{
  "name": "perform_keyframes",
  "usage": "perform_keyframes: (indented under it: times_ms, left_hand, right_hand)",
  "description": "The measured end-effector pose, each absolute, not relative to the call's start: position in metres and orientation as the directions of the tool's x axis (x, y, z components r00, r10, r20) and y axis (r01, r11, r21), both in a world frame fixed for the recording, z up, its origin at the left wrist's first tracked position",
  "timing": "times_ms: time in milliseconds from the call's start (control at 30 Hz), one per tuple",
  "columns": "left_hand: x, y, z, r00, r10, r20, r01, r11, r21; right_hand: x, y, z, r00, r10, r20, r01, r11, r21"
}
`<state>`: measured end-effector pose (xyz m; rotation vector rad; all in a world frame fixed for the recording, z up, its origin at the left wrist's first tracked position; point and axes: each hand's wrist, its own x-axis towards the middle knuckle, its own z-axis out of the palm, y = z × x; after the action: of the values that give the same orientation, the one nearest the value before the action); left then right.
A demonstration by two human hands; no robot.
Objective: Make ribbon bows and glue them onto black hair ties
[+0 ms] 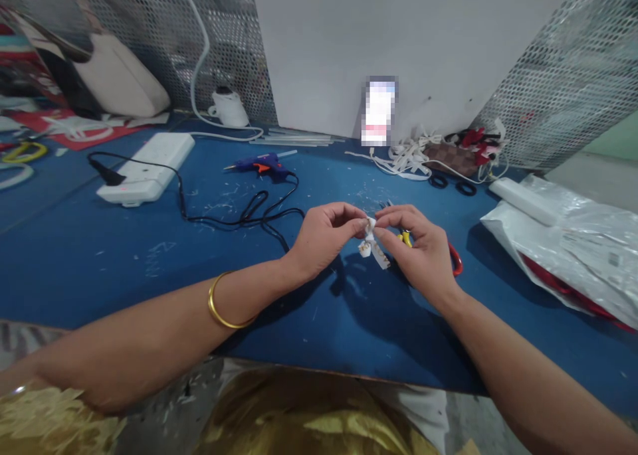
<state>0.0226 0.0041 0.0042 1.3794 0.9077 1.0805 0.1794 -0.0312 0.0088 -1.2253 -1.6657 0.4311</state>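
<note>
Between my two hands, above the blue table (294, 335), is a small white ribbon bow (369, 246) with gold-brown marks along its tails. My left hand (331, 236), with a gold bangle on its forearm, pinches the bow's upper left side between thumb and index finger. From the right, my right hand (416, 246) pinches the same bow with thumb and fingertips. Its two tails hang down below the fingers. Behind my right hand, partly hidden, lies a tool with a red handle (456, 260) and a yellow part (406, 238).
A blue glue gun (262, 165) with a black cord lies beyond my left hand, near a white power strip (149, 169). A phone (379, 109) leans on the grey board. Glue sticks (299, 139), white ribbon (411, 159) and a plastic bag (573, 242) surround the work spot.
</note>
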Motion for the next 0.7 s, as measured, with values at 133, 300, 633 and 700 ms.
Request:
perform_keyframes:
  times_ms: [133, 300, 633, 700]
  left_hand:
    - [0.0219, 0.0054, 0.0017, 0.306, 0.941, 0.145, -0.024, -0.145, 0.989]
    - [0.0214, 0.0063, 0.0005, 0.311, 0.936, 0.164, 0.004, -0.173, 0.985]
    - [0.0212, 0.0051, 0.0011, 0.309, 0.928, 0.209, 0.050, -0.235, 0.971]
    - [0.0216, 0.0055, 0.0004, 0.304, 0.935, 0.181, 0.025, -0.198, 0.980]
  right_hand:
    - [0.1804, -0.0277, 0.0022, 0.057, 0.952, 0.302, 0.318, 0.269, -0.909]
    - [0.1807, -0.0271, 0.0004, 0.036, 0.996, 0.079, 0.004, 0.079, -0.997]
    - [0.1800, -0.0267, -0.0007, 0.034, 0.997, 0.063, -0.012, 0.063, -0.998]
    - [0.1801, -0.0266, -0.0008, 0.042, 0.998, 0.057, -0.043, 0.059, -0.997]
